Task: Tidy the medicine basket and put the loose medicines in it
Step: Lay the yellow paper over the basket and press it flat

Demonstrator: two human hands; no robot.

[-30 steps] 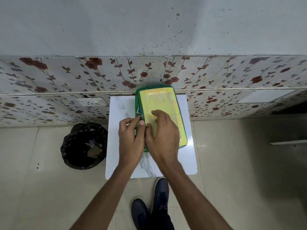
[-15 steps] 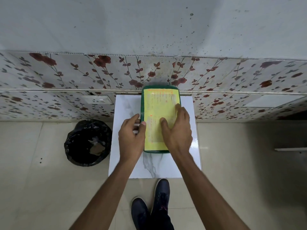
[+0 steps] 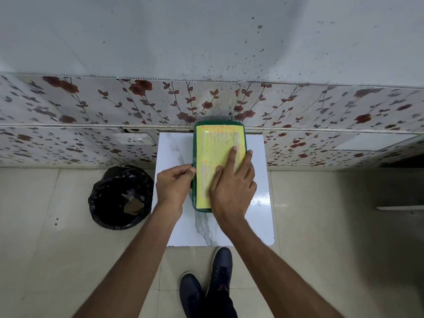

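Observation:
A green medicine basket (image 3: 195,143) with a yellow printed lid (image 3: 213,152) stands on a small white marble-patterned table (image 3: 174,152), its far end against the wall. My right hand (image 3: 232,182) lies flat on the lid, fingers spread toward the basket's right edge. My left hand (image 3: 174,182) pinches the basket's left rim with curled fingers. The lid hides whatever is inside the basket, and I see no loose medicines.
A bin lined with a black bag (image 3: 121,197) stands on the floor left of the table. A floral-tiled wall (image 3: 91,106) with a white socket (image 3: 134,138) rises behind. My dark shoes (image 3: 206,285) are at the table's near edge.
The right hand slid from the lid's near part toward its right side and further up. The left hand's fingers curled tighter onto the left rim. The basket straightened.

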